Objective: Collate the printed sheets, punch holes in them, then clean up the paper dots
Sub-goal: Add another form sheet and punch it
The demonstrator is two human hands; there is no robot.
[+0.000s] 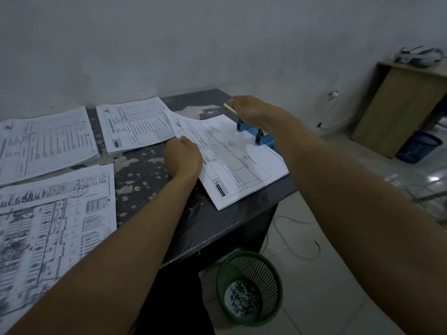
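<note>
Presently the collated set of printed sheets [242, 163] was seen lying slantwise at the right end of the surface [140, 165], its far edge fed into the blue hole punch [254, 134]. The right hand [249, 108] was laid over the punch lever, fingers curled on it, apparently pressing. The left hand [182, 158] was set on the near-left edge of the set, fingers bent and pinning it; one top sheet was curled up just beyond that hand.

The set was judged light and limp, slippery sheet on sheet, and easily skewed or creased; it would best be pinned flat near the edge opposite the punch, and lifted by both long edges. The punch was judged rigid and heavy enough to stay put.

The surface was dark, worn, with pale patches where the coating had flaked. Three other printed stacks [46, 143] were laid to the left. A green mesh wastebasket [249, 288] holding white paper dots was stood on the tiled floor below the surface corner. Loose cables and a wooden cabinet [401, 110] were noted to the right, against a plain grey wall.
</note>
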